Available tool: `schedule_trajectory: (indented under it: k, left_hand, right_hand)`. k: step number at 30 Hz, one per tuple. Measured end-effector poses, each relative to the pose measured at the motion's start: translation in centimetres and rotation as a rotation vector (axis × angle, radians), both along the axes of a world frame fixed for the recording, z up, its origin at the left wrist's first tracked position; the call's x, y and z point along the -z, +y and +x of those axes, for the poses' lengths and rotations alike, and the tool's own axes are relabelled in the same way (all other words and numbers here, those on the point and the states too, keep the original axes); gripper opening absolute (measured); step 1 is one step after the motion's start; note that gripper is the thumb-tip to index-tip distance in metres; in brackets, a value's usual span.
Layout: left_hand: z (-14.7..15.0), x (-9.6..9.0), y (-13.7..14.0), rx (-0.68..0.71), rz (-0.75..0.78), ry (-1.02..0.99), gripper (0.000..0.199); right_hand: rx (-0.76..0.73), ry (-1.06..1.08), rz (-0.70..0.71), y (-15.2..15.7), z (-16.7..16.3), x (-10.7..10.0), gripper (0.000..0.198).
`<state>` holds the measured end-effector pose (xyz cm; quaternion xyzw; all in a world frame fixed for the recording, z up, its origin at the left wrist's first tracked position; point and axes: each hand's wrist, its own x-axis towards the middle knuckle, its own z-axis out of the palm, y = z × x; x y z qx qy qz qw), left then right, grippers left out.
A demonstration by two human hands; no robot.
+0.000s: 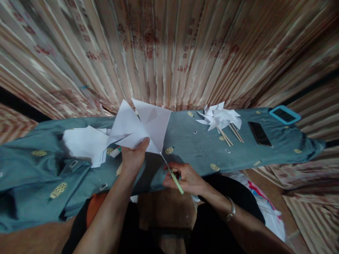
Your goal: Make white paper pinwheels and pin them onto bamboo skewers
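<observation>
A square sheet of white paper is held up above the cloth, with slits running from its corners toward the middle. My left hand pinches it near its lower edge, thumb on top. In my right hand is a pair of scissors with light green handles. Their blades touch the paper's lower right part, at one of the slits. Left of my left hand lies a pile of white paper sheets. A small white tube-like item is partly hidden beside my left wrist.
Paper pinwheels on wooden sticks lie to the right on a blue-green cloth with pineapple prints. Farther right are a dark phone and a blue-framed object. A pleated curtain hangs behind the table.
</observation>
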<state>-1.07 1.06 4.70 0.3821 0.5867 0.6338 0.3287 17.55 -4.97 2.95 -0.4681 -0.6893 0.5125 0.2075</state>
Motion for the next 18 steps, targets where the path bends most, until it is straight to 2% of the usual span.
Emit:
schedule_trajectory:
  k: [6, 9, 12, 18]
  left_hand:
    - [0.0, 1.0, -0.2, 0.085, -0.050, -0.025, 0.028]
    - [0.4, 1.1, -0.2, 0.115, -0.085, -0.089, 0.031]
    - [1.0, 0.8, -0.3, 0.124, -0.057, -0.146, 0.035]
    - [1.3, 1.0, -0.4, 0.131, -0.076, -0.163, 0.035]
  right_hand:
    - [0.031, 0.149, -0.185, 1.1, 0.0, 0.2, 0.052]
    - [0.025, 0.221, -0.273, 1.2, 0.1, 0.5, 0.050]
    - [0.009, 0.259, -0.354, 1.2, 0.2, 0.3, 0.052]
    - [-0.017, 0.261, -0.355, 1.3, 0.7, -0.5, 0.056]
